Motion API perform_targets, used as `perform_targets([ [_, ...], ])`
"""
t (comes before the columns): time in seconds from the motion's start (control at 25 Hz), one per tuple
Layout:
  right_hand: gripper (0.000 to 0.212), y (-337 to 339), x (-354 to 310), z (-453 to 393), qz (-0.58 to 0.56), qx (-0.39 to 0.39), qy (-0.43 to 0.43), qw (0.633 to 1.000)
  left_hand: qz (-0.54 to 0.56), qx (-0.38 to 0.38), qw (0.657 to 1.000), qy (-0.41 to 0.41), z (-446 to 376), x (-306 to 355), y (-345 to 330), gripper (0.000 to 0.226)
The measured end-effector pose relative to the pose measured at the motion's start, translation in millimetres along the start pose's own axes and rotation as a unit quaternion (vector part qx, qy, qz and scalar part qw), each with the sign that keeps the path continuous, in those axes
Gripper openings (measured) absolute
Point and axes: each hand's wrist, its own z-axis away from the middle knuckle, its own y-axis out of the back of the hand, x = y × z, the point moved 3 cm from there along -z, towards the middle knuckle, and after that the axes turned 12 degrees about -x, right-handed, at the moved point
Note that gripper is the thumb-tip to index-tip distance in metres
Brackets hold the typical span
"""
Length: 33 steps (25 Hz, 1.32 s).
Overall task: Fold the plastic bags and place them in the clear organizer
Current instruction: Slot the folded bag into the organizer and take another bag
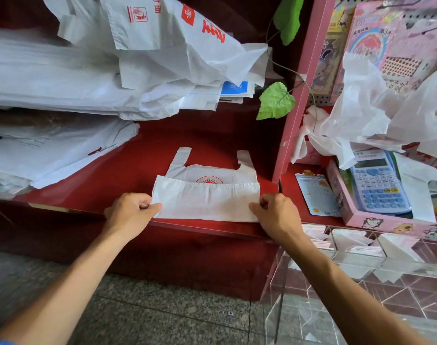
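So the plastic bag (205, 192) lies flat at the red shelf's (88, 188) front edge, long axis side to side, left grip (134, 211) and right grip (274, 211) each pinching one end of the folded-up bottom flap, handles pointing away.

One camera only, worn on my head, looking forward and steeply down along my forearms. My left hand (131, 211) and right hand (274, 212) sit near mid-frame, close below the lens; beyond them the wide view reaches the shelves.
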Motion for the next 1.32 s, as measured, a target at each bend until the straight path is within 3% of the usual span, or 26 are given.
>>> perform_targets([
  [0.24, 0.053, 0, -6, 1, 0.014, -0.031, -0.007, 0.999, 0.02, 0.014, 1.0, -0.001, 0, -4, 1, 0.047],
  [0.36, 0.053, -3, -3, 2, 0.035, -0.023, -0.012, 0.999, 0.018, 0.037, 0.999, 0.007, 2, -4, 4, 0.032],
  [0.6, 0.039, -4, -4, 4, 0.081, -0.012, -0.023, 0.996, 0.006, 0.037, 0.999, 0.024, 3, 2, 7, 0.023],
  [1.04, 0.007, 5, 2, 7, 0.023, -0.03, -0.028, 0.999, -0.005, 0.035, 0.998, 0.056, 2, 5, 7, 0.028],
  [1.16, 0.022, 8, 0, 10, -0.021, 0.034, -0.016, 0.999, 0.013, 0.03, 0.998, 0.052, 3, 4, 7, 0.029],
  [1.32, 0.03, 1, -17, 17, 0.118, 0.144, 0.082, 0.979, 0.058, 0.029, 0.998, 0.001, 7, 9, 6, 0.031],
])
